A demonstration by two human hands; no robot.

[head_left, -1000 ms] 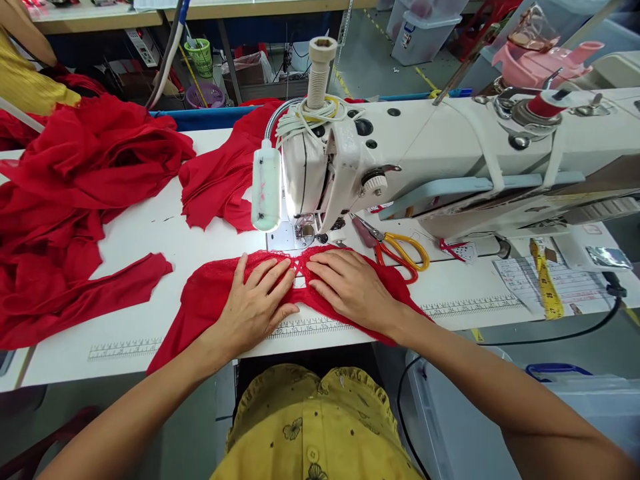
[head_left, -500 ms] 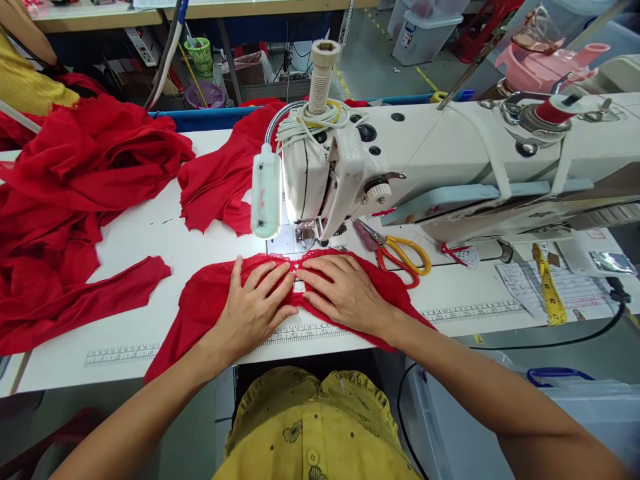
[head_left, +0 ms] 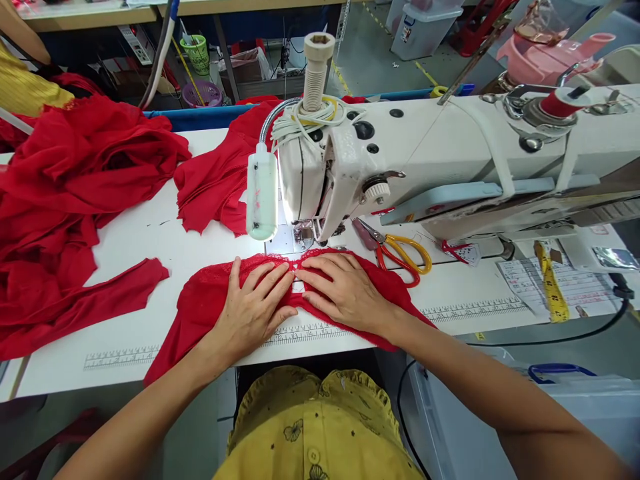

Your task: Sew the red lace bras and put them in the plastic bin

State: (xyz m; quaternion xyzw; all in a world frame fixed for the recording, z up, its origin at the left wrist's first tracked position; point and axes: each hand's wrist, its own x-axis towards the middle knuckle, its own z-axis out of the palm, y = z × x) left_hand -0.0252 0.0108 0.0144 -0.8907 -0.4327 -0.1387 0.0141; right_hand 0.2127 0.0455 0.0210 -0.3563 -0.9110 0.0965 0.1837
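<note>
A red lace fabric piece (head_left: 205,300) lies on the white table in front of a white sewing machine (head_left: 425,153). My left hand (head_left: 253,303) rests flat on it, fingers spread, pointing toward the needle area (head_left: 303,235). My right hand (head_left: 345,290) lies flat on the right half of the fabric, fingers stretched toward the left hand. The fingertips of both hands nearly meet at a small gap in the lace just below the presser foot. Neither hand grips anything.
Heaps of red cloth (head_left: 65,200) cover the table's left side, with more red cloth (head_left: 215,180) behind the machine lamp (head_left: 261,197). Yellow-handled scissors (head_left: 400,253) lie right of the needle. A yellow tape measure (head_left: 550,280) and papers sit at far right. Plastic bins stand below right.
Both hands slid the lace a little closer to the needle and their fingertips drew together; since half a second ago they have hardly moved.
</note>
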